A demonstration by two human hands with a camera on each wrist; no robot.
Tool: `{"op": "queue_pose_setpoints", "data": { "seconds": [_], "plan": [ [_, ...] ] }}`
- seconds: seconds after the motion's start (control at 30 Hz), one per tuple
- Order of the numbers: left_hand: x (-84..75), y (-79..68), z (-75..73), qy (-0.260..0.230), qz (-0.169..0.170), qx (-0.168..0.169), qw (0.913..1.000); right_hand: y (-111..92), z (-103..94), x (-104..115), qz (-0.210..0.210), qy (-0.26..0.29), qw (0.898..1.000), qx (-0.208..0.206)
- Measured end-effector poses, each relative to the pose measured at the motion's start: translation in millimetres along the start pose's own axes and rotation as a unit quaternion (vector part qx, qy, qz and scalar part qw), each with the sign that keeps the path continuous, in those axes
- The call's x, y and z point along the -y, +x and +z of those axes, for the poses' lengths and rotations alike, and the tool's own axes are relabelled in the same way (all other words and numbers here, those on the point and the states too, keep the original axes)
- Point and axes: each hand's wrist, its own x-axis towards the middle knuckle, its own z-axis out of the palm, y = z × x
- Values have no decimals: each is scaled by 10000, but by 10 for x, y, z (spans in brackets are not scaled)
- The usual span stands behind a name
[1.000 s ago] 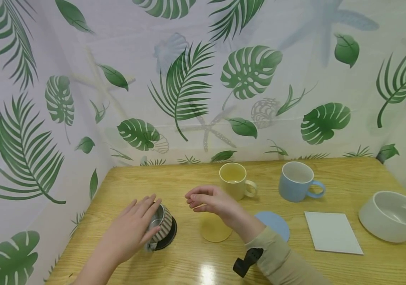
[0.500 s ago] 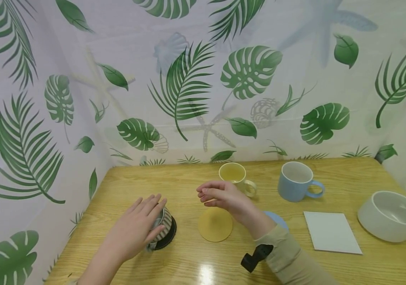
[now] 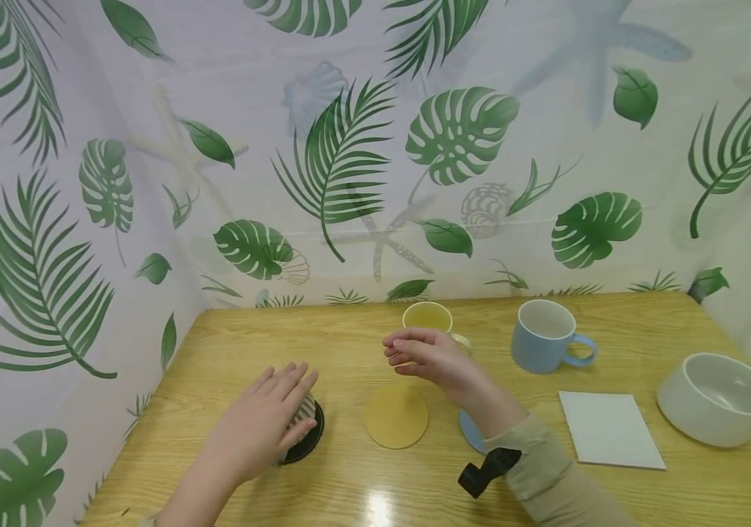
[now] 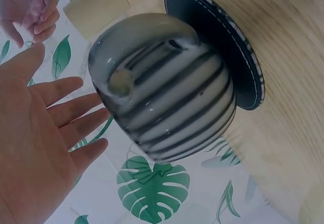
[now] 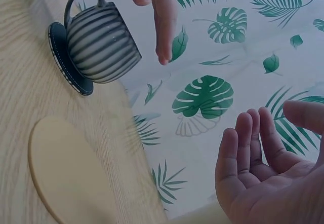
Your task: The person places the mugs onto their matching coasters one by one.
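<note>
A grey-and-cream striped mug (image 5: 104, 44) stands on a round black coaster (image 4: 248, 82) at the table's left. Over its mouth, my left hand (image 3: 257, 421) hovers palm down, fingers stretched out and a gap showing below them in the right wrist view. From the head, that hand hides most of the mug. My right hand (image 3: 431, 359) is in the air with loosely bent fingers and nothing in them. It overlaps the front of a yellow mug (image 3: 428, 316). Nearer the front lies a round yellow coaster (image 3: 396, 417).
Further right stands a blue mug (image 3: 536, 348), with a round blue coaster (image 3: 472, 432) partly hidden by the right forearm. A white square coaster (image 3: 613, 428) lies beside a wide white handled cup (image 3: 705, 410). Leaf-printed cloth (image 3: 349, 146) rises behind the wooden table.
My right hand has drifted right, from above the yellow coaster to in front of the yellow mug. My left hand has shifted slightly right, covering more of the striped mug. The mugs have stayed put.
</note>
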Motion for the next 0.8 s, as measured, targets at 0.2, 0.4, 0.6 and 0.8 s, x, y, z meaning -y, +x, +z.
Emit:
{"op": "queue_pose_setpoints", "data": {
  "seconds": [0.2,0.4,0.6,0.8],
  "plan": [
    [-23,22,39,-59,1,36,10000,-19,-95,6,22,132,9998,-146],
    [-48,47,54,-81,-2,62,9999,-38,-188,8,-32,252,9997,-40],
    [-82,77,75,-50,137,-5,9999,-65,-265,13,-74,336,9994,-106],
    [-117,107,100,-14,253,-139,9996,-103,-362,28,-146,315,9992,-219]
  ]
}}
